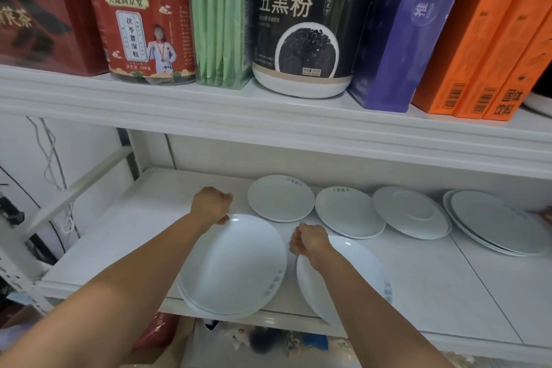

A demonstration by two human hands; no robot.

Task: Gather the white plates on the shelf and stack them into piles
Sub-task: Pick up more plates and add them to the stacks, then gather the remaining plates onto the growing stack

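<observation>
You face a white shelf (448,293) with a top shelf (268,116) full of jars and boxes above it. A front pile (233,263) of white plates lies flat and face up near the front edge, and it hangs over that edge a little. The plates are round, so no side is longer; the grey writing on the rim sits on the right. A single front plate (358,263) lies just beside the pile, also poking over the edge, partly under your right arm.

Your left hand (210,203) is at the far rim of the pile, wrist bent, fingers (228,197) curled, thumb down at the rim. I cannot tell if it grips the rim. Your right hand (310,240) is at the far left rim of the single plate, fingers (294,245) curled down into the gap between pile and plate; its hold is also unclear. Both arms reach straight in.

At the back lie two small plates (280,197), a wider plate (412,212) and a back pile (493,221).
</observation>
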